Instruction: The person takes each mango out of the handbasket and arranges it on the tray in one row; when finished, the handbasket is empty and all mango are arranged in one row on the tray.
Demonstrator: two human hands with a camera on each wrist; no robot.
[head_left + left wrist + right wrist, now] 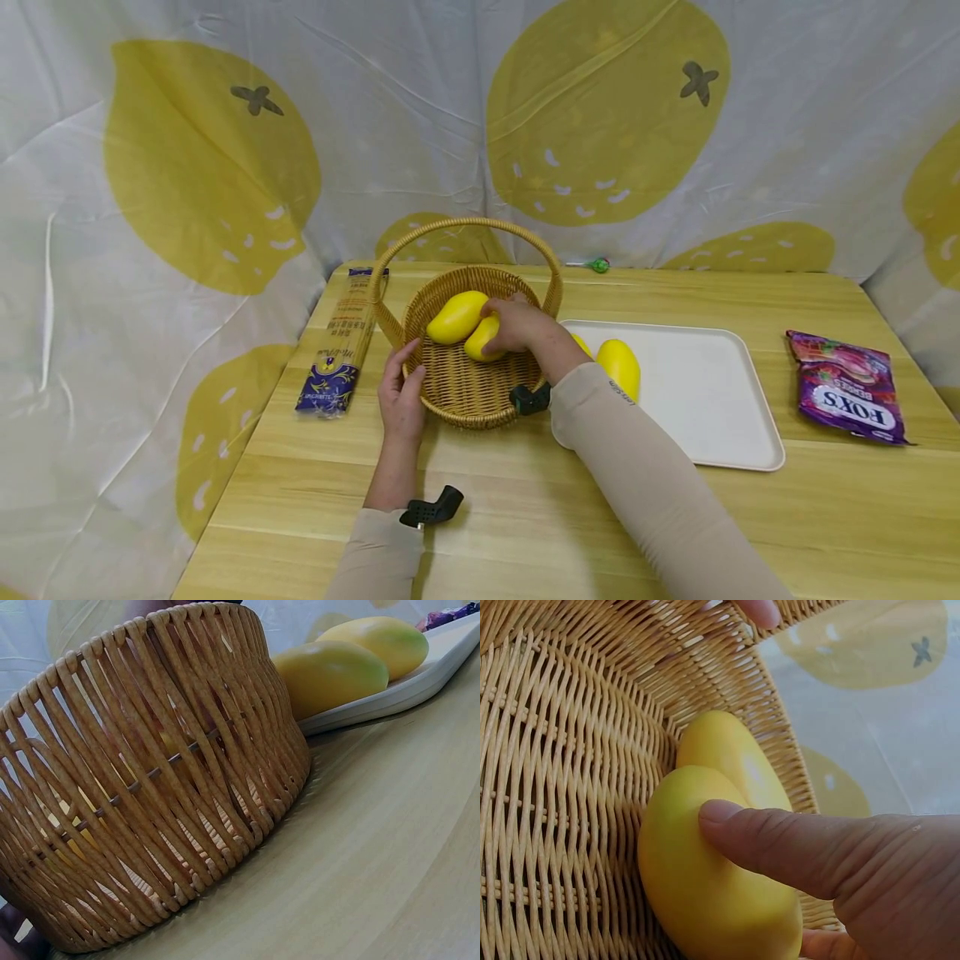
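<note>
A wicker basket (pixel 468 392) with a tall arched handle stands on the table, one yellow mango (pixel 456 317) lying inside against its back wall. Beside that fruit, my right hand (pixel 519 325) reaches into the basket and grips a second mango (pixel 705 885); the right wrist view shows the thumb pressed on its skin. My left hand (pixel 402 404) holds the basket's left rim, thumb over the edge, other fingers along the outside. Right of the basket, two more mangoes lie on a white tray (pixel 705 392); the nearer mango (pixel 619 367) is partly covered by my right sleeve.
A pack of spaghetti (pixel 337 354) lies left of the basket. A green-wrapped lollipop (pixel 600 265) is at the table's back edge. To the tray's right lies a purple Fox's candy bag (pixel 847 387). A lemon-print curtain (pixel 420 100) hangs behind the table.
</note>
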